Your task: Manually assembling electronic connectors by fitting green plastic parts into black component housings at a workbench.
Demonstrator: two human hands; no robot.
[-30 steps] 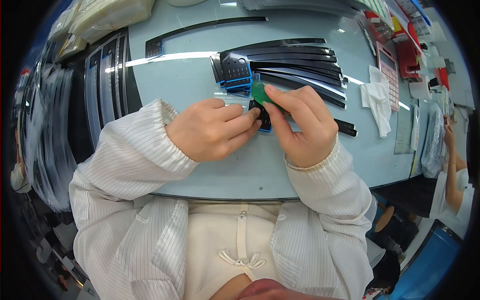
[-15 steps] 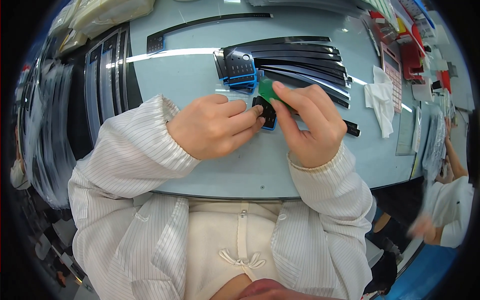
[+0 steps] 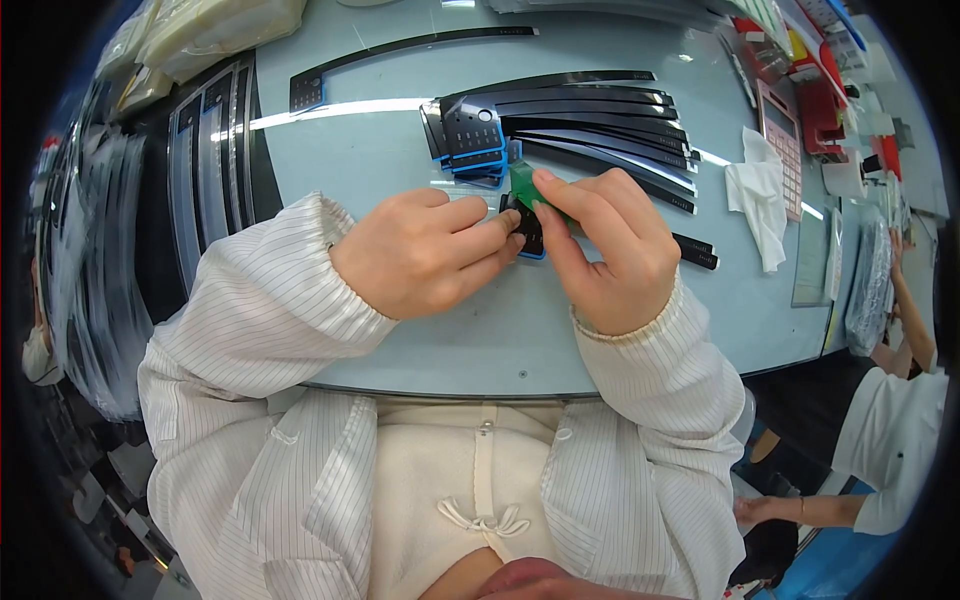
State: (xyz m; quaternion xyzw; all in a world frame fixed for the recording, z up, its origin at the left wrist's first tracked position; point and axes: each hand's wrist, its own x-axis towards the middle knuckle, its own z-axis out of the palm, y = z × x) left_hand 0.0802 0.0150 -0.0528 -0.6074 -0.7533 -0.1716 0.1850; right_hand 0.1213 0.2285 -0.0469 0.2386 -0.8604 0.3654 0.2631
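Between my hands lies a black keypad panel (image 3: 530, 238) with a blue edge, its long strip running right beneath my right hand. The fingertips of my left hand (image 3: 425, 250) press on the panel's left side, fingers bent and close together. My right hand (image 3: 615, 245) pinches a flat green scraper-like piece (image 3: 523, 186) between thumb and fingers, its tip over the panel's upper part. Just beyond sits a fanned stack of similar panels (image 3: 472, 135), blue-edged keypads at the left and long black strips spreading right. My fingers hide part of the panel being touched.
A single panel strip (image 3: 400, 45) lies at the table's far side. More strips rest on a black mat (image 3: 215, 140) at left. At right are a crumpled white tissue (image 3: 760, 195) and a pink calculator (image 3: 780, 140). Another person (image 3: 890, 450) is beyond the right edge.
The green piece has shifted slightly left and tilted in my right hand. My left hand stays almost still on the panel. The other person at right has moved an arm.
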